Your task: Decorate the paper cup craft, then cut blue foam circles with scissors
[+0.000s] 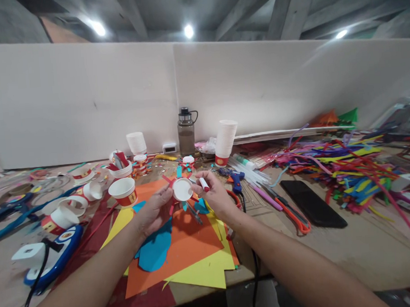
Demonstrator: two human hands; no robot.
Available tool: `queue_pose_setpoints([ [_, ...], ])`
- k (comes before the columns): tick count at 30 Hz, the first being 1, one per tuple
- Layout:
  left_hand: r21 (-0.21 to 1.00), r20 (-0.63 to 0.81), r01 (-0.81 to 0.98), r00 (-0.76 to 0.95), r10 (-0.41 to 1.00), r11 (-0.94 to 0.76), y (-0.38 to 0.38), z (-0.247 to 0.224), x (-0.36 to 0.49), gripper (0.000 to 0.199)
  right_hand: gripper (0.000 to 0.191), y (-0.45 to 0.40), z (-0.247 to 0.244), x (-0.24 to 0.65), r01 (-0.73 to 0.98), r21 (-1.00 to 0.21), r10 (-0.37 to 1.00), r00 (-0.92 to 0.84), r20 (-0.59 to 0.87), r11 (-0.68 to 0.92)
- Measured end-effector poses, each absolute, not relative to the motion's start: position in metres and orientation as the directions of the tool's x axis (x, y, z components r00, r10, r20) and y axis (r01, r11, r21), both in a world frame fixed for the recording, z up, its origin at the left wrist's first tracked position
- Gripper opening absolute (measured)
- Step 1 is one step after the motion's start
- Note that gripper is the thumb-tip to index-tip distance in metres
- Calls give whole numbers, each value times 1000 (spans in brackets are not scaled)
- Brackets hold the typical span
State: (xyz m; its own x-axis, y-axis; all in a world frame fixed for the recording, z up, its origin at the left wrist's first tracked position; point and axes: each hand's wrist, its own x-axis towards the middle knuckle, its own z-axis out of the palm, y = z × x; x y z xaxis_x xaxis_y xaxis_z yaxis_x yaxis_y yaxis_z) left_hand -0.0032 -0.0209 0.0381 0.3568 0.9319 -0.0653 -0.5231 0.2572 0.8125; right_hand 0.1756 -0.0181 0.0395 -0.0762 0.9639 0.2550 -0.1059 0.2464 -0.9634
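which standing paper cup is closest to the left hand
The red-banded cup just left of the left hand; the others, like the cup holding red scraps, stand farther away.

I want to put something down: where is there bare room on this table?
Bare tabletop shows in front of the phone, right of the right forearm. It is crowded on the left with paper cups and behind the phone with coloured strips.

A bottle (186, 137) stands upright; a phone (313, 204), seemingly, lies flat.

left hand (156, 207): bare | right hand (213, 194): bare | forearms (96, 261): uncovered
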Motion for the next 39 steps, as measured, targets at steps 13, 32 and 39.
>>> queue_pose_setpoints([
  [13,774,-122,-585,236,964,241,-20,35,1,16,23,-28,53,182,-59,-915,917,55,395,398],
  [32,811,-142,-537,204,969,232,-16,34,-1,24,15,-35,51,183,64,-868,871,-44,490,492],
  [39,810,-107,-536,263,959,238,-16,35,0,24,13,-39,52,181,133,-835,845,-103,524,534],
])
